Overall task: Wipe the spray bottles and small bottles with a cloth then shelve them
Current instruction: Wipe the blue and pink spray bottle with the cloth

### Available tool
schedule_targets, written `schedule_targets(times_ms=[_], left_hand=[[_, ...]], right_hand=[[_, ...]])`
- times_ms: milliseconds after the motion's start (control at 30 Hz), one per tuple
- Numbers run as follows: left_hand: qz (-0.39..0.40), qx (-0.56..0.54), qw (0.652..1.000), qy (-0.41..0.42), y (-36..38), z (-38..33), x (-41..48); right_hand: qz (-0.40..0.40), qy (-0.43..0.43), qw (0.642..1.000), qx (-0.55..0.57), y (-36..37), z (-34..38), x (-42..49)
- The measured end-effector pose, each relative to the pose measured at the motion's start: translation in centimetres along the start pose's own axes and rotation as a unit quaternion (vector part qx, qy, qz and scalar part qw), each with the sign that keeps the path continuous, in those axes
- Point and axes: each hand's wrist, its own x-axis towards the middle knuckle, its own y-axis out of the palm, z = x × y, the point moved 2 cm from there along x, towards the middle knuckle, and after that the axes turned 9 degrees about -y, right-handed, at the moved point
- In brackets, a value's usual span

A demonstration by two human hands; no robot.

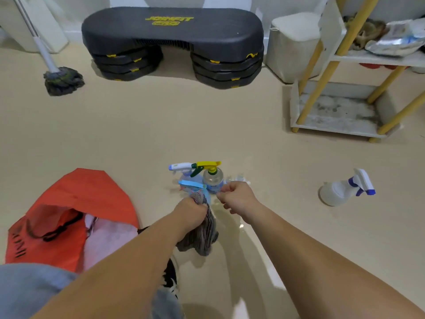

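Observation:
My left hand (192, 211) is shut on a grey striped cloth (203, 233) that hangs down to the floor. The cloth's top is pressed against a spray bottle with a light blue trigger (192, 184). My right hand (238, 196) is curled into a fist just right of that bottle; nothing shows in it. Behind stand a clear bottle with a yellow trigger (212, 177) and one with a white trigger (180, 168). Small clear bottles (238, 178) sit partly hidden behind my right hand. A white spray bottle with a blue-and-white head (338, 192) lies apart on the floor, right.
A white shelf unit with yellow legs (333, 126) stands at the far right, with clutter on its upper shelf. A red bag (69, 203) lies open at the left. A black step platform (172, 31), a mop (63, 80) and a white bin (292, 47) line the back wall.

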Motion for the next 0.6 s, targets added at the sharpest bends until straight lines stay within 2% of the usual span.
schedule_targets(times_ms=[167, 433, 600], left_hand=[[-0.045, 0.012, 0.999, -0.022, -1.8, 1.6, 2.8], [-0.064, 0.067, 0.995, -0.04, -2.8, 3.2, 5.5], [-0.067, 0.017, 0.997, -0.032, -3.2, 3.1, 5.7]], right_hand=[[0.042, -0.034, 0.996, -0.064, 5.2, 0.3, 3.4], [0.004, -0.082, 0.993, -0.09, 8.5, 0.0, 5.9], [-0.062, -0.121, 0.986, -0.094, 7.4, 0.4, 5.8]])
